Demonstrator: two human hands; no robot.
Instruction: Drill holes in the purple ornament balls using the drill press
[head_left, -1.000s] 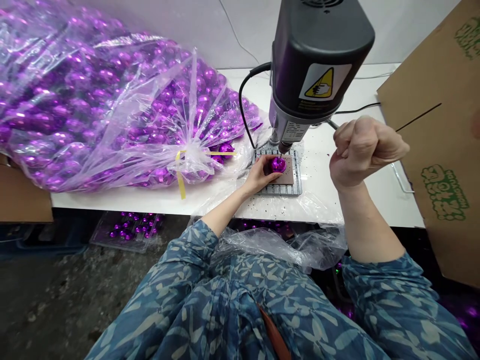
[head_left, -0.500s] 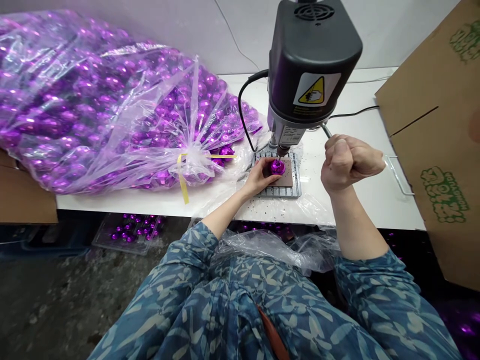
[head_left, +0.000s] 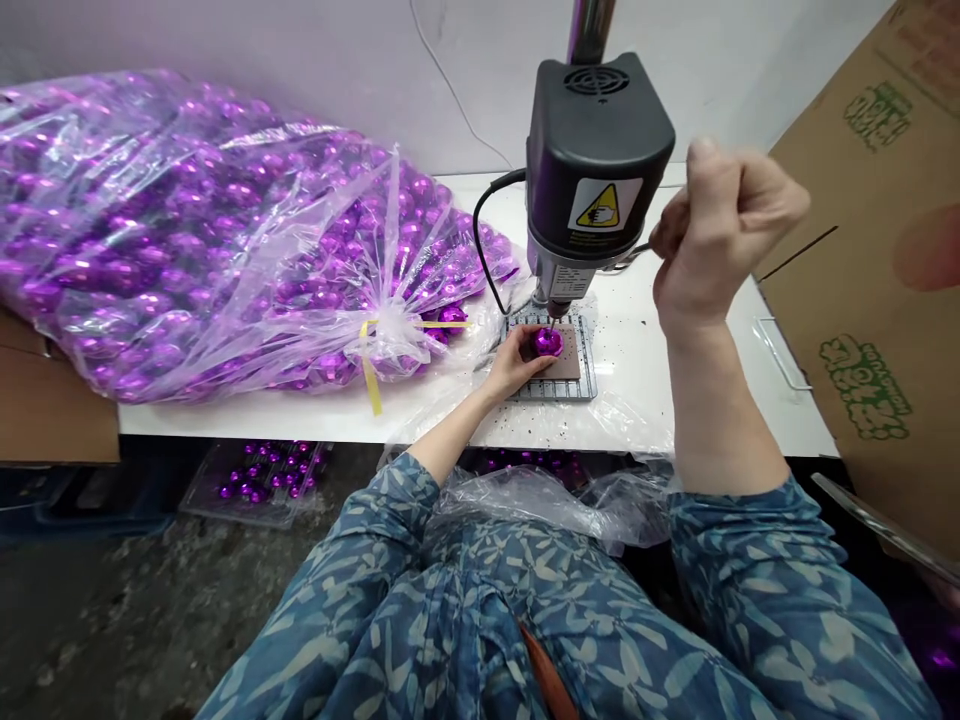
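My left hand (head_left: 513,364) grips a shiny purple ball (head_left: 548,342), holding it on a small brown board (head_left: 568,366) on the grey slotted base (head_left: 588,392) of a drill press. Straight over the ball is the bit of the black drill press (head_left: 600,150); whether the tip touches the ball I cannot tell. To the right, my right hand (head_left: 712,225) is closed in a fist round the feed lever (head_left: 636,254) of the drill press. Most of the lever's grip is hidden by the fingers.
A big clear bag (head_left: 225,240) of purple balls, tied with yellow ribbon, covers the table's left side. Cardboard boxes (head_left: 885,300) stand at right. Below the table are a tray (head_left: 251,495) of balls and a plastic sheet (head_left: 525,495) across my lap. Dark shavings dot the base.
My right hand has risen with the lever. The camera view has shifted a little, so the drill press appears lower and smaller. My left hand still holds the ball on the board.
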